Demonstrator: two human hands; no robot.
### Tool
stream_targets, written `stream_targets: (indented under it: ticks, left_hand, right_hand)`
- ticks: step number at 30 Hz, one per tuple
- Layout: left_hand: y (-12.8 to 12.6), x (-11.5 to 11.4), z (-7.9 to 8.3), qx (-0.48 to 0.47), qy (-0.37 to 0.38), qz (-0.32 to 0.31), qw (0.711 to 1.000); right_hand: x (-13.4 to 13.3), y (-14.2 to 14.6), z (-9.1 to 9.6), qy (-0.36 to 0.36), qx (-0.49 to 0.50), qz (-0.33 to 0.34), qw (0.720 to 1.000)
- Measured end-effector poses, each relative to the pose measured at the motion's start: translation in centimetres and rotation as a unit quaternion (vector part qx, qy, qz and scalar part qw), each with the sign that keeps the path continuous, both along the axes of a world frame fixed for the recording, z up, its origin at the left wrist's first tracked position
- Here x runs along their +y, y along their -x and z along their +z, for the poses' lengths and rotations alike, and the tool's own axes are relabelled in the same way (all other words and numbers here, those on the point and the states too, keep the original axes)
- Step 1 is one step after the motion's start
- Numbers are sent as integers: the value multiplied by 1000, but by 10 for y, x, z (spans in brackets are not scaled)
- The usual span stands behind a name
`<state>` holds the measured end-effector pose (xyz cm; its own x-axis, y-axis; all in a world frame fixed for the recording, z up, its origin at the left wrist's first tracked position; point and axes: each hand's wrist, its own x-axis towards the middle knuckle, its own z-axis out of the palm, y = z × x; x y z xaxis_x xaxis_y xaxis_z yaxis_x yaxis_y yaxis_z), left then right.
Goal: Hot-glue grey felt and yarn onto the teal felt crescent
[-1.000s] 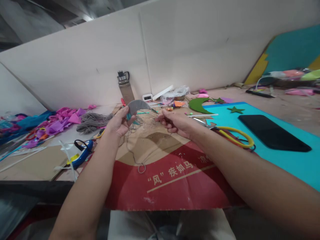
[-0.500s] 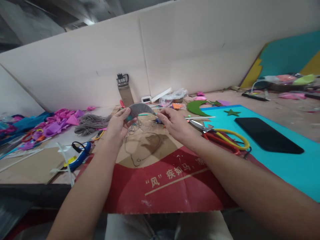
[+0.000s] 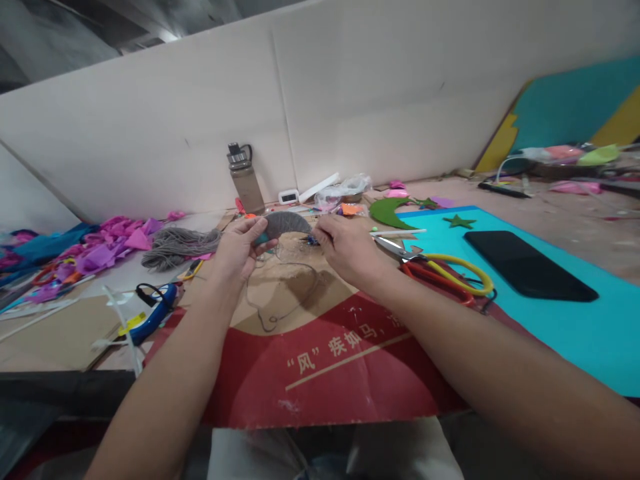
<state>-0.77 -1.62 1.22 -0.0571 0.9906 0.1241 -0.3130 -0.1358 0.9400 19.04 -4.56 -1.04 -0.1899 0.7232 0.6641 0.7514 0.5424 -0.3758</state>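
My left hand [image 3: 246, 248] pinches the left end of a crescent [image 3: 286, 225] wrapped in grey yarn, with a bit of teal showing by the fingers. At the crescent's right tip is my right hand [image 3: 343, 243], its fingers curled together; what they grip is hidden. Below both hands, a loose grey yarn strand [image 3: 273, 320] loops over a red and brown cardboard sheet [image 3: 350, 373]. Scissors [image 3: 440, 270] with red and yellow handles lie just right of my right hand. A bundle of grey yarn [image 3: 180, 248] rests left of my left hand.
A bottle [image 3: 247, 183] stands against the white partition. On the right, a black phone [image 3: 530, 265] and a green star [image 3: 459, 221] lie on a turquoise sheet [image 3: 590, 347], a green crescent [image 3: 387, 213] behind. Pink and purple scraps [image 3: 107, 247] and a blue-white device [image 3: 155, 310] sit left.
My right hand's fingers have curled in more tightly near the crescent's right tip. My left hand still holds the crescent. The whole view has shifted slightly.
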Motion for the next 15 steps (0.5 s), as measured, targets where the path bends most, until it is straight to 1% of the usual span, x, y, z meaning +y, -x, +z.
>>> stream_targets:
  ticks: [3, 7, 11, 13, 15]
  left_hand:
    - [0, 1, -1, -9, 15, 3, 1000]
    - [2, 2, -1, -35, 44, -5, 998]
    - [4, 4, -2, -57, 52, -4, 997]
    - [6, 5, -2, -62, 56, -1, 997]
    - [8, 7, -2, -70, 60, 7, 996]
  right_hand:
    - [1, 0, 2, 30, 64, 38, 997]
    - [3, 0, 3, 84, 159, 69, 981]
    - [5, 1, 1, 94, 216, 53, 971]
    - [7, 0, 0, 89, 231, 39, 968]
    - [9, -4, 0, 76, 270, 22, 960]
